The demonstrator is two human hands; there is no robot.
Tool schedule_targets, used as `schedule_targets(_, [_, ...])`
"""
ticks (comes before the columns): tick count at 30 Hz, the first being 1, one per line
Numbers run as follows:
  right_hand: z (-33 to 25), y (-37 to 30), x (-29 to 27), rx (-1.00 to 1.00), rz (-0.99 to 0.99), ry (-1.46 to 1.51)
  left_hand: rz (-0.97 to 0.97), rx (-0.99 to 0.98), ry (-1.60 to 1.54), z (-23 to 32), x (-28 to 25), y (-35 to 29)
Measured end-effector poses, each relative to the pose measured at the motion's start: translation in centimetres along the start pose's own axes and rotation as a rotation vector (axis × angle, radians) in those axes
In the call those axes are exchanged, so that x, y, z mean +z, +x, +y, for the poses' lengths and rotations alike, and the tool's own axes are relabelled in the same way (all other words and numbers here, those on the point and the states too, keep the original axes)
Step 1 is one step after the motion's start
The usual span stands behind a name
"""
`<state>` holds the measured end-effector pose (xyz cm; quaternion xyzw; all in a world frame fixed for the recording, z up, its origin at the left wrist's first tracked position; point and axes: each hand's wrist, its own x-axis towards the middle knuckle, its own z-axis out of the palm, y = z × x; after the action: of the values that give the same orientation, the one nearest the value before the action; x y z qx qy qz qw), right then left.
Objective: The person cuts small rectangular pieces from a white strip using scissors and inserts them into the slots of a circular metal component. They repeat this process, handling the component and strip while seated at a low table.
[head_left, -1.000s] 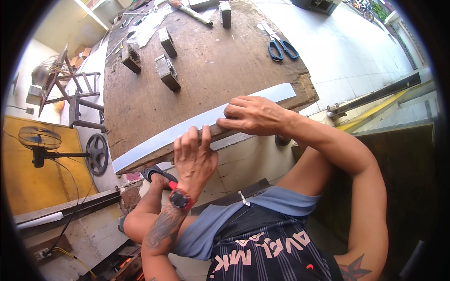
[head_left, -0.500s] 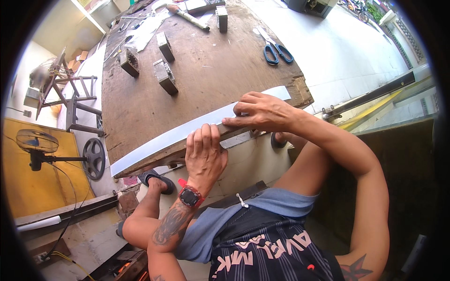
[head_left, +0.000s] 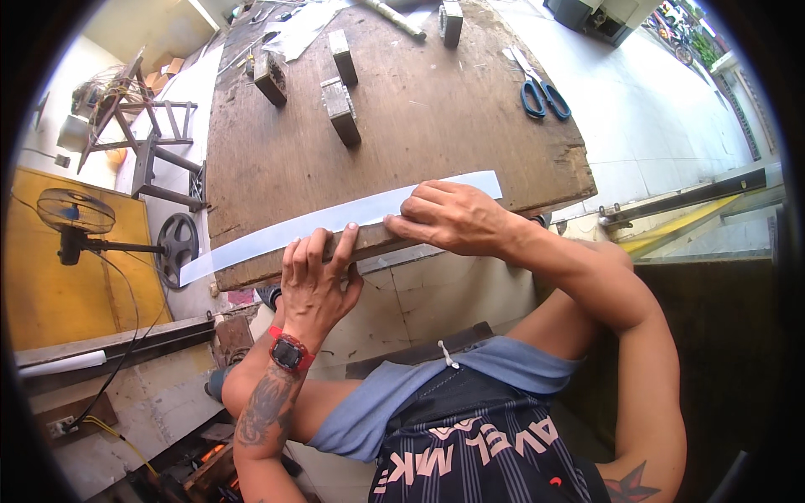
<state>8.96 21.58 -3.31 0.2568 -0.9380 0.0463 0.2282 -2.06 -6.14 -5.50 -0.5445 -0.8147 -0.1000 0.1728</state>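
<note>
A long, narrow white strip (head_left: 277, 230) lies along the near edge of a worn wooden table (head_left: 419, 134), its left end sticking out past the table's corner. My left hand (head_left: 319, 277) is bent over that edge, fingertips pressing the strip's near border and the thumb lower down, against the front of the edge. To the right of it, my right hand (head_left: 457, 218) rests on the strip with curled fingers, its index finger pointing left along the border. The right thumb is mostly hidden. A red-strapped watch (head_left: 287, 354) is on my left wrist.
Several small metal-faced blocks (head_left: 342, 113) stand farther back on the table. Blue-handled scissors (head_left: 543, 96) lie at the right, and a rod (head_left: 392, 18) at the far side. A fan (head_left: 77, 214) and a dark stool frame (head_left: 151, 172) stand to the left.
The strip has slid left along the table edge, so its left end now overhangs the corner. My left hand has moved left, apart from the right hand. The view has shifted too.
</note>
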Motion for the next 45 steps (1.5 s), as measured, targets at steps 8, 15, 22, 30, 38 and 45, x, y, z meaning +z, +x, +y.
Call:
schedule_targets(8, [0.6,0.0,-1.1,-0.001,-0.029,0.006,0.099,-0.003,-0.071,2.9,1.1,1.5])
schedule_targets(15, [0.9,-0.5,-1.0,0.027,-0.065,0.041,0.0,-0.034,-0.002,3.1,1.7,1.5])
schedule_targets(22, [1.7,-2.4,-2.4,0.001,-0.032,0.006,0.111,0.074,-0.012,3.6,2.5,2.2])
schedule_targets(30, [2.2,-2.6,-2.5,-0.002,-0.059,-0.025,0.042,0.003,-0.011,6.0,3.2,3.2])
schedule_targets(38, [2.7,-4.1,-2.9,0.03,-0.076,0.023,0.022,0.012,-0.005,7.2,2.6,4.2])
schedule_targets(45, [1.1,-0.9,-2.8,0.031,-0.046,-0.018,-0.01,-0.002,-0.086,4.4,1.4,3.3])
